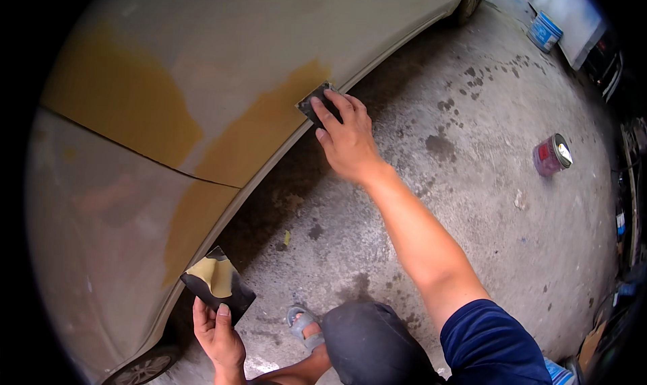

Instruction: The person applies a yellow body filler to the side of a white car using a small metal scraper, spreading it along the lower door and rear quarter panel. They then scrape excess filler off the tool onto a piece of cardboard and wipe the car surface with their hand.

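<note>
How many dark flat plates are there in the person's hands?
2. The left hand holds one plate with yellowish paste on it; the right hand holds the other plate at the car's side. Both show, partly covered by fingers.

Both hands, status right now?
Left hand: closed, holding a black plate with yellowish putty on it.
Right hand: closed, holding a black spreader at the car's side.

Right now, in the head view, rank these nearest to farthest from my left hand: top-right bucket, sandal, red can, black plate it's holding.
1. Black plate: in the left hand
2. Sandal: right of the hand
3. Red can: far right
4. Blue bucket: top right
</note>
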`<state>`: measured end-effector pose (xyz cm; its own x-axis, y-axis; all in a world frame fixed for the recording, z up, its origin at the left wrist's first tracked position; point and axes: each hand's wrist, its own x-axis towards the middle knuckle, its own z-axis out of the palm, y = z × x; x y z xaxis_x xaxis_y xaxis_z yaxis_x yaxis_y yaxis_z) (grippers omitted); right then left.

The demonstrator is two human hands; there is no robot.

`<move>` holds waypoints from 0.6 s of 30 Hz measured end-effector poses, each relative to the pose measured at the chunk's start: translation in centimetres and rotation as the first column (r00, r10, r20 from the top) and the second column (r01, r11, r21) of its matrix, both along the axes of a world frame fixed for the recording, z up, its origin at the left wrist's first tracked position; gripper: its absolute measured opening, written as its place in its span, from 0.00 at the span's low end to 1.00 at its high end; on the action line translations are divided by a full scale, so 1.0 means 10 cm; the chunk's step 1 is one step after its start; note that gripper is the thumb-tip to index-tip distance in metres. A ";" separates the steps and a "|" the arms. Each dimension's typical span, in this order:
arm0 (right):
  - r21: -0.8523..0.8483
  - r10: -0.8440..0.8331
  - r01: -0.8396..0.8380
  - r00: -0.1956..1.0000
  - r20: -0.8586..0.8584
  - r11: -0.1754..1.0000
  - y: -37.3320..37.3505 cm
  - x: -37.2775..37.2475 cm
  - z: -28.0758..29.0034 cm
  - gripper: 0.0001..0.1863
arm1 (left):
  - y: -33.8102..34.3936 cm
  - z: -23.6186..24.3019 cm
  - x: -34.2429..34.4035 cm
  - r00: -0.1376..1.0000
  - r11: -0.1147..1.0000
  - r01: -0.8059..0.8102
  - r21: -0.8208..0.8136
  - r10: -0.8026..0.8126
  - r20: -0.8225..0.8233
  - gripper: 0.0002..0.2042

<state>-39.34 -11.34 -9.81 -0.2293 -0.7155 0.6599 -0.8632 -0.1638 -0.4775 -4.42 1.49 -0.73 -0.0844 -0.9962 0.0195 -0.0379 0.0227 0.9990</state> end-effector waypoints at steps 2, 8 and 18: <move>-0.036 -0.001 0.001 1.000 0.002 0.999 -0.05 0.01 0.25 0.27 | 0.00 0.00 -0.02 1.000 1.000 -0.022 -0.005 0.022 -0.002 0.22; -0.081 0.002 0.003 0.998 0.056 0.997 -0.18 0.17 0.06 0.28 | -0.02 0.01 0.00 1.000 1.000 -0.014 -0.003 0.014 0.006 0.22; -0.041 -0.015 0.016 0.999 0.031 0.999 -0.02 0.24 0.29 0.28 | 0.01 0.02 -0.01 0.999 0.999 -0.029 0.026 0.029 -0.014 0.22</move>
<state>-36.92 -11.52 -6.92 -0.2607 -0.6844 0.6810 -0.8510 -0.1702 -0.4968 -4.48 1.57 -0.57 -0.0556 -0.9984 -0.0057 -0.0238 -0.0043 0.9997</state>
